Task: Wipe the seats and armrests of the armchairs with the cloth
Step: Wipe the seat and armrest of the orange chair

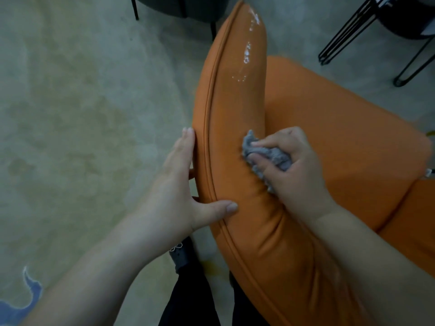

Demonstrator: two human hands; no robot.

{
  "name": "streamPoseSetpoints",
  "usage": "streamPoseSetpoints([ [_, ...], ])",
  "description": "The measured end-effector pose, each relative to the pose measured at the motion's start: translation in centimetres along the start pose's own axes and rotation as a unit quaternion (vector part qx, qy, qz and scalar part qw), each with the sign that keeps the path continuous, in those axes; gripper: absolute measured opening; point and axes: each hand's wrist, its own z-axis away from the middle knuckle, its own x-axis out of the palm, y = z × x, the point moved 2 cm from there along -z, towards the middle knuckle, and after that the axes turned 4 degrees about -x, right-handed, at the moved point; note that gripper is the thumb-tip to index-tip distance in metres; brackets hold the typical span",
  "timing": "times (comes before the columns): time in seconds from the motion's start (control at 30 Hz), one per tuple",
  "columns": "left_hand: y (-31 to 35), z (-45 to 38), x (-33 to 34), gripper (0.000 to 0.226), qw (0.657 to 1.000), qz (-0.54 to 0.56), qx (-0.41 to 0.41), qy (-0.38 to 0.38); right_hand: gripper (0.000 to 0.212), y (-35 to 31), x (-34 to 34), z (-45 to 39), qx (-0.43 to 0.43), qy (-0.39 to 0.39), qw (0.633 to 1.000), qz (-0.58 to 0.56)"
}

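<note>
An orange leather armchair fills the right half of the view; its curved padded armrest [231, 95] runs from top centre down to the bottom right, and the seat cushion [341, 128] lies to its right. My right hand [292, 165] grips a crumpled grey cloth [270, 156] and presses it on the armrest's inner side. My left hand [179, 184] rests flat against the armrest's outer edge, thumb lying across the piped seam. Wet shiny streaks [248, 50] mark the armrest's far end.
A pale patterned carpet [82, 114] covers the floor to the left. A dark chair with thin black legs [179, 5] stands at the top centre, and black wire-legged furniture [367, 31] at the top right. My dark trouser legs [188, 290] show below.
</note>
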Motion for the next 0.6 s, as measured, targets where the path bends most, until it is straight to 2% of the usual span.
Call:
streamPoseSetpoints([
  [0.1, 0.3, -1.3, -0.6, 0.123, 1.0, -0.018, 0.012, 0.021, 0.017, -0.2, 0.5, -1.1, 0.031, 0.076, 0.997, -0.006],
  [0.23, 0.3, -3.6, -1.4, 0.113, 0.999, 0.0, 0.03, 0.016, 0.015, -1.5, 3.3, -4.1, 0.009, 0.069, 0.998, 0.003],
  [0.37, 0.5, -5.8, -2.5, 0.109, 0.999, 0.001, 0.036, 0.007, 0.011, -0.5, 2.1, -8.5, 0.078, 0.144, 0.986, 0.03],
  [0.43, 0.8, -6.9, -2.9, 0.109, 0.999, -0.006, 0.042, 0.001, 0.012, -0.6, 2.0, -8.4, 0.081, 0.168, 0.982, 0.019],
  [0.6, 1.5, -9.2, -3.5, 0.113, 0.997, -0.03, 0.069, 0.011, 0.034, -1.5, 3.6, -4.7, 0.029, 0.118, 0.992, -0.036],
])
